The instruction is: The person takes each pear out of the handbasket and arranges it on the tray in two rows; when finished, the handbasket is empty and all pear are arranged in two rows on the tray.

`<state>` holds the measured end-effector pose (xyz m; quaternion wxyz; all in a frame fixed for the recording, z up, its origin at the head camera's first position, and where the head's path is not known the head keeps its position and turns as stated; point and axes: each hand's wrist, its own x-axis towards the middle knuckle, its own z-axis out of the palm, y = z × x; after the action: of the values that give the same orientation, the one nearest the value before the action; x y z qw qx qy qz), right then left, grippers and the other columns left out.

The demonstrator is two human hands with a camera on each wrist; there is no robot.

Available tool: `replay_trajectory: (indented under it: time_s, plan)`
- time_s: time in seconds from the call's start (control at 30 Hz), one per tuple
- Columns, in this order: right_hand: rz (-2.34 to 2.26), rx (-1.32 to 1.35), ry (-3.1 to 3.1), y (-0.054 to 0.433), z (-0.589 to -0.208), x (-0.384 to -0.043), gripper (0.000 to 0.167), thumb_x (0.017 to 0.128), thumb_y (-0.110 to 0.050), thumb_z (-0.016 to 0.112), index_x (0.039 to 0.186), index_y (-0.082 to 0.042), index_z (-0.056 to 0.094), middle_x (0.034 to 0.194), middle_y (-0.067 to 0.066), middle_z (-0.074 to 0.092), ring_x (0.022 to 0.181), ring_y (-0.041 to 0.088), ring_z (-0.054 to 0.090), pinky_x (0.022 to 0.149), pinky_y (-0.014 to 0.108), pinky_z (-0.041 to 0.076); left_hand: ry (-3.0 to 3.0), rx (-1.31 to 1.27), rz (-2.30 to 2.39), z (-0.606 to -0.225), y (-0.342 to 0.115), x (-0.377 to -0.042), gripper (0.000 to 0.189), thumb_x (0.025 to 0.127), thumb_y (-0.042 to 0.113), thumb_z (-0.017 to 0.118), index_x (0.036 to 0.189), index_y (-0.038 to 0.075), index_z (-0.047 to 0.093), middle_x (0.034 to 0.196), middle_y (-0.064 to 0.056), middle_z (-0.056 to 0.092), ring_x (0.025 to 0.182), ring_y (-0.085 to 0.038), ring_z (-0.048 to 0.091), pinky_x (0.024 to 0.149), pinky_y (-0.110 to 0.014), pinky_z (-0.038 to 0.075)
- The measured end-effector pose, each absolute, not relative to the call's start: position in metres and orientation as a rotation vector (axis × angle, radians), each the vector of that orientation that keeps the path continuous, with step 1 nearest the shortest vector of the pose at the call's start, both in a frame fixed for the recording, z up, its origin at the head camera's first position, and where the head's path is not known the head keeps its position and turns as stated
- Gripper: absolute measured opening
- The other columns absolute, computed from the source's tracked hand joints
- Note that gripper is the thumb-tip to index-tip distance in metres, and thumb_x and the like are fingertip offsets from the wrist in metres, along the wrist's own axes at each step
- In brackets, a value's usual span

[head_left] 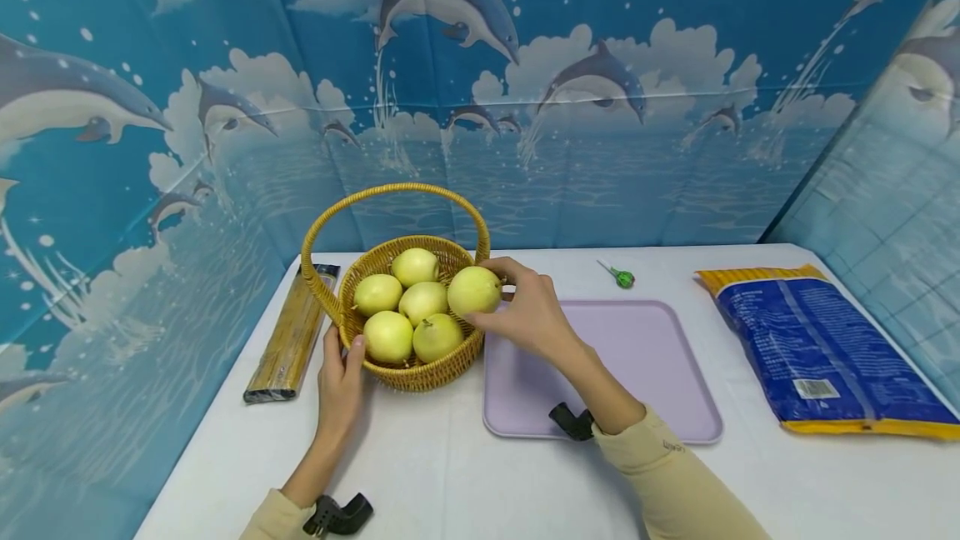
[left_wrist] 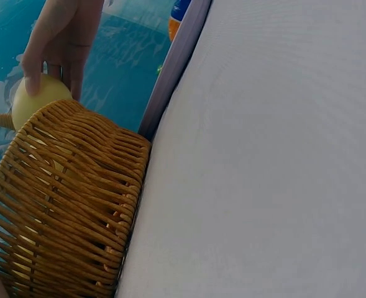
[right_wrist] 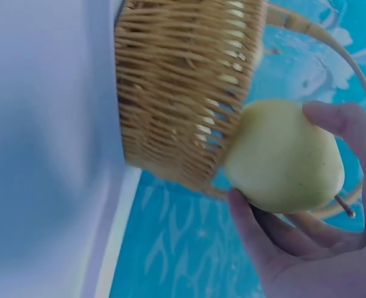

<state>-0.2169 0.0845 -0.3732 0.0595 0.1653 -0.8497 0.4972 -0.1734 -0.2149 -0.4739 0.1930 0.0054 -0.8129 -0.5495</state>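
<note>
My right hand grips a pale yellow-green pear over the right rim of a woven basket. In the right wrist view, thumb and fingers curl round this pear, and its stem points away from the basket. Several similar pears lie inside the basket, beneath its tall arched handle. Against the basket's left outer side rests my left hand, thumb up near the rim and fingers extended beside the handle's base. Only a sliver of that hand shows in the left wrist view.
A lilac tray lies right of the basket, under my right forearm. Behind it is a small green-headed item with a thin shaft. A blue and yellow bag lies at far right, and a long brown packet left of the basket.
</note>
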Motion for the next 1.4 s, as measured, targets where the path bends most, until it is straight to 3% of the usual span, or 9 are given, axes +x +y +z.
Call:
replay_trajectory:
  time_s: [0.13, 0.4, 0.57, 0.8, 1.03, 1.13, 1.4]
  plan:
    - [1.499, 0.468, -2.618, 0.098, -0.367, -0.213, 0.067, 0.078, -0.029, 0.093, 0.138, -0.019, 0.064, 0.133, 0.005, 0.070, 0.117, 0.028, 0.072, 0.097, 0.045, 0.060, -2.284, 0.026, -1.546, -0.473, -0.216, -0.172, 0.056, 0.113, 0.032, 0.047, 0.163, 0.012, 0.033, 0.160, -0.015, 0.048, 0.150, -0.030, 0.044, 0.121, -0.048, 0.035]
    - [1.500, 0.456, -2.739, 0.123, -0.359, -0.214, 0.069, 0.078, -0.036, 0.091, 0.139, -0.017, 0.064, 0.130, 0.009, 0.071, 0.115, 0.028, 0.072, 0.092, 0.047, 0.061, -2.280, 0.025, -1.540, -0.474, -0.217, -0.170, 0.055, 0.113, 0.029, 0.047, 0.163, 0.010, 0.033, 0.158, -0.018, 0.049, 0.147, -0.031, 0.046, 0.109, -0.016, 0.034]
    - [1.505, 0.427, -2.829, 0.136, -0.367, -0.223, 0.071, 0.080, -0.041, 0.090, 0.141, -0.014, 0.063, 0.127, 0.012, 0.073, 0.118, 0.028, 0.071, 0.094, 0.045, 0.059, -2.276, 0.035, -1.545, -0.475, -0.217, -0.171, 0.055, 0.113, 0.032, 0.047, 0.163, 0.011, 0.035, 0.158, -0.016, 0.049, 0.147, -0.028, 0.046, 0.108, -0.012, 0.033]
    - [1.575, 0.304, -2.960, 0.147, -0.378, -0.232, 0.074, 0.083, -0.041, 0.088, 0.143, -0.008, 0.058, 0.133, 0.018, 0.070, 0.128, 0.032, 0.064, 0.102, 0.051, 0.053, -2.290, 0.036, -1.528, -0.475, -0.216, -0.172, 0.056, 0.114, 0.034, 0.045, 0.163, 0.011, 0.033, 0.160, -0.014, 0.048, 0.149, -0.028, 0.043, 0.118, -0.030, 0.035]
    - [1.527, 0.274, -3.090, 0.140, -0.388, -0.234, 0.071, 0.080, -0.040, 0.089, 0.134, -0.003, 0.062, 0.120, 0.016, 0.072, 0.114, 0.029, 0.064, 0.094, 0.044, 0.052, -2.282, 0.040, -1.520, -0.474, -0.216, -0.172, 0.055, 0.113, 0.032, 0.046, 0.163, 0.011, 0.035, 0.159, -0.015, 0.048, 0.150, -0.029, 0.043, 0.120, -0.038, 0.036]
    - [1.548, 0.288, -3.099, 0.137, -0.389, -0.233, 0.069, 0.080, -0.038, 0.088, 0.133, -0.002, 0.063, 0.121, 0.017, 0.072, 0.116, 0.031, 0.064, 0.095, 0.046, 0.052, -2.270, 0.030, -1.530, -0.474, -0.216, -0.173, 0.055, 0.113, 0.031, 0.047, 0.162, 0.010, 0.035, 0.159, -0.016, 0.049, 0.149, -0.030, 0.044, 0.122, -0.046, 0.036]
    - [1.683, 0.200, -2.999, 0.135, -0.398, -0.237, 0.087, 0.093, -0.040, 0.079, 0.157, 0.005, 0.040, 0.143, 0.028, 0.061, 0.138, 0.041, 0.056, 0.116, 0.058, 0.043, -2.250, -0.017, -1.565, -0.473, -0.215, -0.174, 0.055, 0.113, 0.026, 0.049, 0.162, 0.008, 0.035, 0.161, -0.018, 0.046, 0.152, -0.033, 0.039, 0.124, -0.057, 0.032]
